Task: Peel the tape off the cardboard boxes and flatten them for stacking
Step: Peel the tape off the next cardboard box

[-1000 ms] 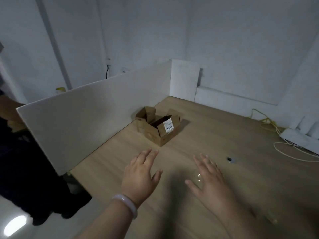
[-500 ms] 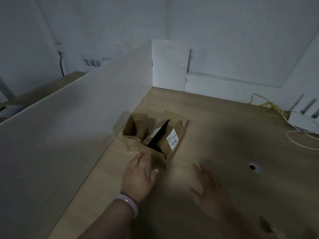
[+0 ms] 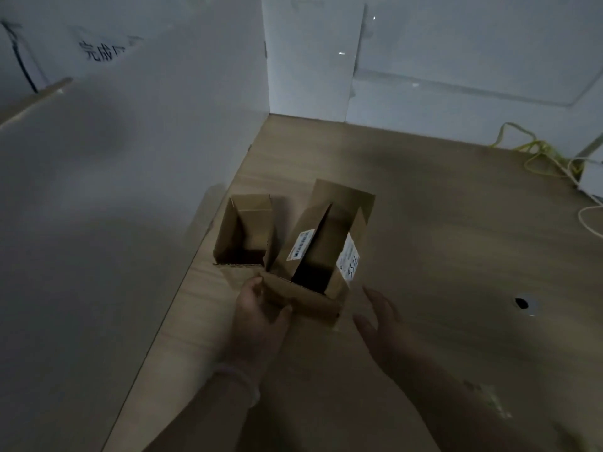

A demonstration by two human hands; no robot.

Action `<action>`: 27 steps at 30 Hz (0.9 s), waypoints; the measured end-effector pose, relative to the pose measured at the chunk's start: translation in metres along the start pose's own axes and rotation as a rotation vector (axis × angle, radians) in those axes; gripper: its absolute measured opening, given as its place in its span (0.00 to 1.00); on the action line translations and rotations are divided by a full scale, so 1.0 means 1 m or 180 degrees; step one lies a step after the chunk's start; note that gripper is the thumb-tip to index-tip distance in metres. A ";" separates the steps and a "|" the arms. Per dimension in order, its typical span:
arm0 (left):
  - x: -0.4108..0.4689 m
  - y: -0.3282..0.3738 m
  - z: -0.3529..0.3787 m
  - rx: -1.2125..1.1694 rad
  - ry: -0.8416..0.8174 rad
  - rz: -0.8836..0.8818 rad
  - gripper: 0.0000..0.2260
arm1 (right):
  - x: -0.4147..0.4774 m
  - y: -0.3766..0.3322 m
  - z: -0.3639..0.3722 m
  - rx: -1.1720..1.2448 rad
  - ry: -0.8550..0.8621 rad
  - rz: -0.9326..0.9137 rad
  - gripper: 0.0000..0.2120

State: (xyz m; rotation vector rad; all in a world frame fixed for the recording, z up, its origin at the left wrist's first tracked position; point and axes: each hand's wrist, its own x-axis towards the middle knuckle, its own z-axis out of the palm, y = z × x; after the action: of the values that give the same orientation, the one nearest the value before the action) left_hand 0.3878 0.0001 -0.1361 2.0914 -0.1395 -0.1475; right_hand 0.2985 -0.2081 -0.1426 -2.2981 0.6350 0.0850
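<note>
On the wooden table (image 3: 440, 223) by white partitions (image 3: 146, 141), left hand (image 3: 257, 318) grips a cardboard box (image 3: 308, 296), right hand (image 3: 385, 324) spread.

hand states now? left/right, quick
Left hand: holding the near corner of the larger brown open-topped cardboard box, thumb on its front wall.
Right hand: open, fingers straight, beside that box, holding nothing.

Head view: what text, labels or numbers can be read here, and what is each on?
"完成", with a third character hidden by the partition: white wall sign.
Handwritten digits, too blurred to read with certainty: white label on a flap of the larger box.
Barcode label on its inner flap: print too small to read.
</note>
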 end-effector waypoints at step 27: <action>-0.059 -0.049 -0.003 -0.0438 -0.0753 -0.0172 0.27 | -0.109 0.046 0.026 0.2057 -0.0143 0.0684 0.13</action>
State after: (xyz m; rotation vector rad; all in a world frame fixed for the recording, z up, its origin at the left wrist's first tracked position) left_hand 0.3320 0.0368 -0.1740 1.9364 -0.2093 -0.4263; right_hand 0.1848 -0.1722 -0.1645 -1.6009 0.7541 0.0261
